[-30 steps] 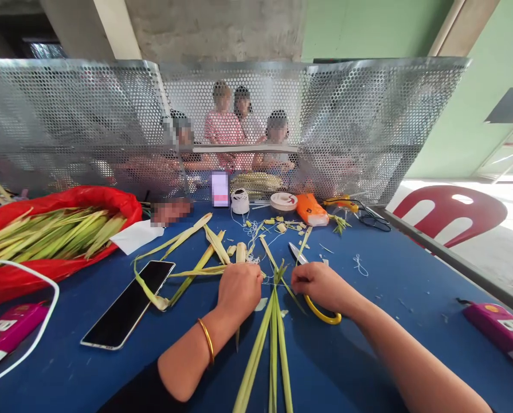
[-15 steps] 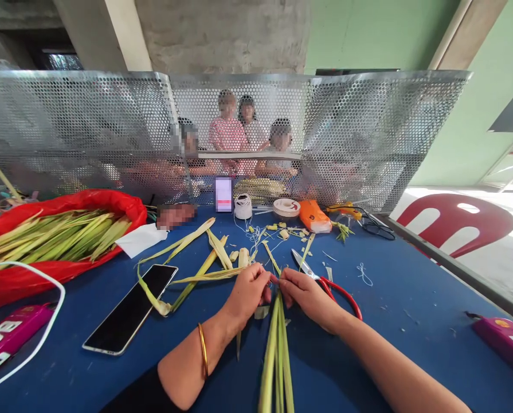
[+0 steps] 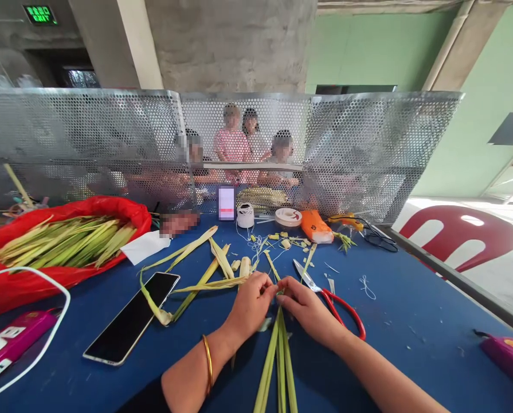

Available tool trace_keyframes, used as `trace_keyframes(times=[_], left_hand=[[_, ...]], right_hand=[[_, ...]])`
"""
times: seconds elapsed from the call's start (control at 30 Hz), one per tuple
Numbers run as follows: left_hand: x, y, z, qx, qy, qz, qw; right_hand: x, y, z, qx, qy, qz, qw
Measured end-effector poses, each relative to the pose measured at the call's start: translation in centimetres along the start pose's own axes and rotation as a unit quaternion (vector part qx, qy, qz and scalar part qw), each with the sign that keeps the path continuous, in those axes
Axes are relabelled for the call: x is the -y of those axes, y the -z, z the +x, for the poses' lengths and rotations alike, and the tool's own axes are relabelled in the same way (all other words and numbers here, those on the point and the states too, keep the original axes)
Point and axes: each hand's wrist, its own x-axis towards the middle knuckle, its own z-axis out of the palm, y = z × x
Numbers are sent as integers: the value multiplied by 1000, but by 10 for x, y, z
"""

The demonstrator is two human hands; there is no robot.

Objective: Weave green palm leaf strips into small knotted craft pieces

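Note:
Both hands meet at the top end of a bundle of long green leaf strips (image 3: 275,367) that runs down toward the table's front edge. The fingers of my left hand (image 3: 253,298) are pinched on the bundle's end. My right hand (image 3: 301,304) pinches the same end from the other side, fingertips nearly touching the left ones. The exact grip and any thread there are hidden by the fingers. Red-handled scissors (image 3: 333,304) lie with blades apart just right of my right hand. Dry pale husk strips (image 3: 222,258) lie to the left of my left hand.
A black phone (image 3: 131,321) lies at left, near a red bag (image 3: 67,281) holding green leaves. A thread spool (image 3: 245,215), a tape roll (image 3: 288,217) and an orange packet (image 3: 315,226) stand at the back before a perforated metal screen (image 3: 368,143). People sit beyond it.
The view has tilted slightly upward, so things appear lower. My hands stay at the bundle's end, with fingers shifted a little and the right hand's fingertips closer to the left.

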Motion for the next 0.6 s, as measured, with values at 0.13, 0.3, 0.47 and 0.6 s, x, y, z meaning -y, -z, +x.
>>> trace_keyframes(times=[0.13,0.3,0.47,0.6], left_hand=[[0,-7,-3,-18,10,-83,996],[-8,-13,-10,90,206,-314,923],[-22,-8,-14,71,249,-380,888],[-28,0,-13,23,265,-397,878]], right_hand=[[2,-1,1,-21,11,26,999],[15,3,-2,-77,16,146,986],[27,7,-5,-95,39,170,980],[28,6,-6,-98,45,151,983]])
